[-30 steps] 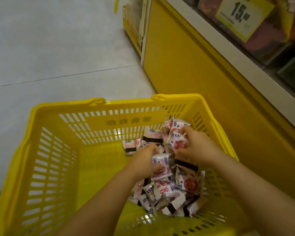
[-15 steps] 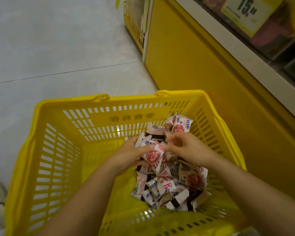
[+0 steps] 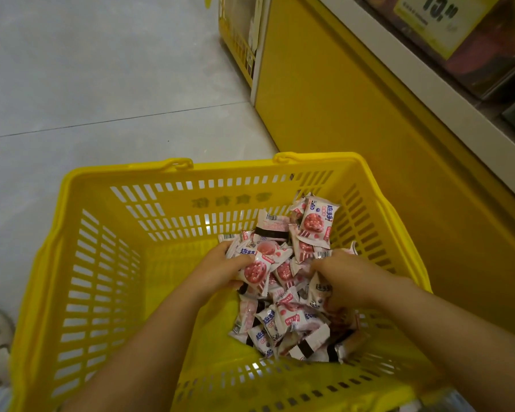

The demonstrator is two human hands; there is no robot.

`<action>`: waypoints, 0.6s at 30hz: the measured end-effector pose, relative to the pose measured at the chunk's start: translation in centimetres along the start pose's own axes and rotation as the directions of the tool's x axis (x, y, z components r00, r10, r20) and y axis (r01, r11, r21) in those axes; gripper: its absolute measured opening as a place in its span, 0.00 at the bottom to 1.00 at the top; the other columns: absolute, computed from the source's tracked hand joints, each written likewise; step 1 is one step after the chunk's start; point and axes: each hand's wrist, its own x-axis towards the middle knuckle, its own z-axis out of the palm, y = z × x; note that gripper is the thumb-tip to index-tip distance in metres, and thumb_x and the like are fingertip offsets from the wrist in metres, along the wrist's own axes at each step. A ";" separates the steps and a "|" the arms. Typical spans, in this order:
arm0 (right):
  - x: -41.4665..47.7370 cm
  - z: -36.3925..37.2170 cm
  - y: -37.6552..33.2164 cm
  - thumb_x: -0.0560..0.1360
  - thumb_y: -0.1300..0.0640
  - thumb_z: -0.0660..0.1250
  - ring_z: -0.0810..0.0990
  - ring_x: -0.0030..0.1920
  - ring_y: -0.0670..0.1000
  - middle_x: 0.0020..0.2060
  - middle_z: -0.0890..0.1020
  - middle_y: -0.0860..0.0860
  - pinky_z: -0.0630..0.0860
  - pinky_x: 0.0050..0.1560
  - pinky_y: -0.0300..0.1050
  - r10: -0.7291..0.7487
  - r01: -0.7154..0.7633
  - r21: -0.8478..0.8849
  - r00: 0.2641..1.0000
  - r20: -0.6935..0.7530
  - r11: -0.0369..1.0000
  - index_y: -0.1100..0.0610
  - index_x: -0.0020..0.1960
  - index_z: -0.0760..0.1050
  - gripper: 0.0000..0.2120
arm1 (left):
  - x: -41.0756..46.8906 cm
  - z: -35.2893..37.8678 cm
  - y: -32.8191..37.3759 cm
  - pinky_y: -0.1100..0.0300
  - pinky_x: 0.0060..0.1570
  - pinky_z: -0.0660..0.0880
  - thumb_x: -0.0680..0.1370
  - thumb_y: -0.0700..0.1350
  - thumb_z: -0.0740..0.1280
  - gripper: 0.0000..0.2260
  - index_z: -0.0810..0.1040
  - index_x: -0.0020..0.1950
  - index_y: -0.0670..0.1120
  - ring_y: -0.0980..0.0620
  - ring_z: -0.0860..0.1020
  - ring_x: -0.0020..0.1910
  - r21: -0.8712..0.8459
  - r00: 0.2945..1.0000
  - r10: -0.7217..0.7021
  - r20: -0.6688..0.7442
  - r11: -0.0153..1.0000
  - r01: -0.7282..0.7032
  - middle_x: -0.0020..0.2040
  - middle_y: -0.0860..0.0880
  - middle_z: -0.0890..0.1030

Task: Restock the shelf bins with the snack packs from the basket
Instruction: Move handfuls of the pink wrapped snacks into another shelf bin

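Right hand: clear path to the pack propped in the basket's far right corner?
Probably yes: the pack sits uncovered atop the pile just beyond the right hand, though that hand grips other packs.

Small white-and-pink snack packs, each showing a round red picture, lie heaped in the right half of the basket. The yellow slotted basket stands upright on the floor.

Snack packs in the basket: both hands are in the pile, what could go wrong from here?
1. The left hand holds a fanned bunch of snack packs; outer ones could slip out on the lift.
2. The right hand is dug into the pile; its grip may drag loose packs over the basket wall onto the floor.
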 end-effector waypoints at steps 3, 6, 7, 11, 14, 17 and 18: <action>0.2 -1.4 0.5 0.71 0.57 0.71 0.75 0.40 0.48 0.41 0.76 0.49 0.73 0.35 0.40 0.051 -0.030 0.171 0.992 -0.116 0.985 0.55 0.54 0.75 0.13 | 0.0 0.1 0.0 0.54 0.45 0.82 0.77 0.45 0.70 0.15 0.73 0.62 0.49 0.51 0.84 0.46 -0.032 1.000 0.014 -0.014 0.999 -0.014 0.51 0.47 0.83; 1.0 -2.3 1.3 0.72 0.56 0.72 0.77 0.38 0.48 0.42 0.80 0.50 0.72 0.34 0.37 0.239 -0.033 0.582 0.929 -0.281 0.813 0.59 0.54 0.75 0.13 | 0.1 0.2 0.1 0.56 0.43 0.81 0.77 0.45 0.69 0.14 0.72 0.61 0.48 0.50 0.84 0.46 -0.073 0.999 0.029 -0.031 0.997 -0.031 0.52 0.46 0.83; 1.3 -2.5 1.4 0.72 0.55 0.73 0.77 0.40 0.48 0.45 0.81 0.51 0.72 0.34 0.37 0.324 -0.020 0.676 0.887 -0.328 0.737 0.59 0.54 0.76 0.13 | 0.1 0.3 0.2 0.58 0.40 0.81 0.77 0.45 0.69 0.13 0.72 0.61 0.48 0.51 0.83 0.46 -0.089 0.999 0.035 -0.039 0.995 -0.038 0.52 0.45 0.83; 3.4 -1.6 0.8 0.72 0.55 0.73 0.71 0.66 0.54 0.69 0.67 0.56 0.70 0.64 0.47 0.509 -0.099 0.756 0.794 -0.332 0.647 0.62 0.67 0.72 0.25 | 0.1 0.5 0.3 0.60 0.39 0.80 0.77 0.45 0.69 0.13 0.73 0.60 0.49 0.50 0.83 0.48 -0.106 0.996 0.058 -0.061 0.992 -0.064 0.53 0.45 0.83; 4.7 -1.3 -0.5 0.73 0.54 0.72 0.62 0.72 0.57 0.73 0.59 0.57 0.62 0.70 0.47 0.578 -0.084 0.816 0.747 -0.328 0.572 0.61 0.70 0.68 0.29 | 0.2 0.5 0.2 0.58 0.43 0.80 0.77 0.45 0.69 0.14 0.73 0.61 0.48 0.50 0.83 0.49 -0.115 0.995 0.062 -0.075 0.991 -0.070 0.53 0.46 0.82; 5.8 -1.0 -1.3 0.73 0.52 0.72 0.61 0.72 0.59 0.71 0.63 0.59 0.63 0.70 0.54 0.645 -0.059 0.855 0.683 -0.343 0.516 0.58 0.66 0.72 0.25 | 0.3 -0.1 0.0 0.60 0.39 0.80 0.77 0.44 0.69 0.11 0.74 0.58 0.51 0.52 0.84 0.45 -0.155 0.991 0.076 -0.110 0.984 -0.092 0.50 0.47 0.83; 6.1 -0.8 -1.4 0.72 0.51 0.72 0.62 0.71 0.59 0.70 0.66 0.59 0.64 0.69 0.56 0.663 -0.073 0.860 0.671 -0.332 0.504 0.57 0.66 0.72 0.24 | 0.4 -0.4 -0.1 0.62 0.36 0.79 0.77 0.44 0.69 0.10 0.74 0.56 0.52 0.53 0.84 0.44 -0.178 0.988 0.077 -0.131 0.979 -0.100 0.50 0.48 0.83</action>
